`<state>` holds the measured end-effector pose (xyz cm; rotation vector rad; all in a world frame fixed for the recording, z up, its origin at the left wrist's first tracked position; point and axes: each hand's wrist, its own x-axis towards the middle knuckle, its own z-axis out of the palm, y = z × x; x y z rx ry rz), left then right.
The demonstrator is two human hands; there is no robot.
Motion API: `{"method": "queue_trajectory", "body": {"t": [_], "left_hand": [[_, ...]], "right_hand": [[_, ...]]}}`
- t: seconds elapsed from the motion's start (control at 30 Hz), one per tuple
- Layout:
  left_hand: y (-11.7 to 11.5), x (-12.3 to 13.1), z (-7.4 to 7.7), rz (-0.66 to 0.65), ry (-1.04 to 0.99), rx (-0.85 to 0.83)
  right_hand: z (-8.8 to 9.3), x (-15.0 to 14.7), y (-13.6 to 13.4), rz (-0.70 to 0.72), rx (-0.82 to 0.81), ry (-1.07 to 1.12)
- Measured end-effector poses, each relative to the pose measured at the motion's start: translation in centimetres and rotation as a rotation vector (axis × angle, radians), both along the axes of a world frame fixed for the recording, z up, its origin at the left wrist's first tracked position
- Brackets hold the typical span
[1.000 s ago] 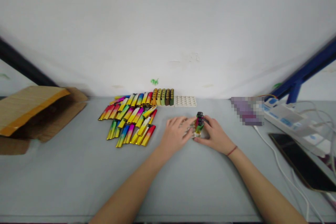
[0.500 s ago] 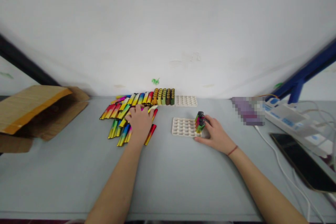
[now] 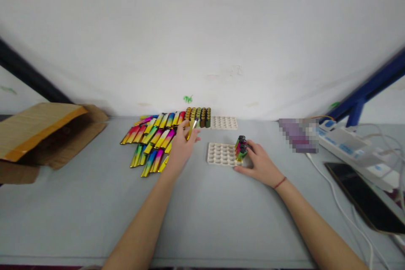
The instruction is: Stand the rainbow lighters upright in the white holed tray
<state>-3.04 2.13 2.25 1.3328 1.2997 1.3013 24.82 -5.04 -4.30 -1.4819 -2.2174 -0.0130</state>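
Observation:
My left hand (image 3: 182, 145) is closed round one shiny lighter-shaped piece (image 3: 192, 128), yellow-gold fading to silver-white, held tilted above the table. Beneath and left of it lies a pile of similar flat, gradient-coloured metallic pieces (image 3: 156, 137) in red, blue, green, pink and yellow. My right hand (image 3: 261, 162) grips the right end of a white holed tray (image 3: 220, 155), thumb at its front corner. Its fingers rest beside a short row of upright black-topped lighters (image 3: 241, 148) standing in the tray's right end. Part of that row is hidden by the fingers.
Behind, a filled block of upright pieces (image 3: 198, 117) adjoins a second white holed tray (image 3: 224, 122) by the wall. An open cardboard box (image 3: 41, 130) lies left. A pixelated purple item (image 3: 299, 135), power strip (image 3: 357, 147), white cables and black phone (image 3: 363, 196) are right.
My left hand has come up from the pile and moved right, now holding a yellow-and-silver lighter-shaped piece. My right hand and the near tray have stayed in place.

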Motion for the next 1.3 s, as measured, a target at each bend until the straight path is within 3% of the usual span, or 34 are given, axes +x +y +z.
{"method": "queue_trajectory", "body": {"t": [0.1, 0.2, 0.6, 0.77, 1.03, 1.3], "left_hand": [[-0.7, 1.7, -0.1, -0.13, -0.214, -0.115], [-1.5, 2.8, -0.2, -0.17, -0.286, -0.173], [-2.5, 4.0, 0.5, -0.07, -0.495, -0.39], [-2.7, 4.0, 0.6, -0.062, -0.508, -0.446], [-2.7, 4.2, -0.4, -0.084, -0.497, -0.458], [-2.6, 4.3, 0.2, -0.015, -0.488, -0.492]], "right_hand": [[0.0, 0.0, 0.0, 0.002, 0.002, 0.0], [0.1, 0.0, 0.0, 0.004, -0.004, 0.003], [0.1, 0.1, 0.0, 0.015, -0.002, -0.001], [0.0, 0.1, -0.1, 0.008, -0.003, -0.003], [0.1, 0.1, -0.1, 0.003, -0.01, -0.009], [0.0, 0.1, 0.0, -0.006, -0.021, -0.013]]}}
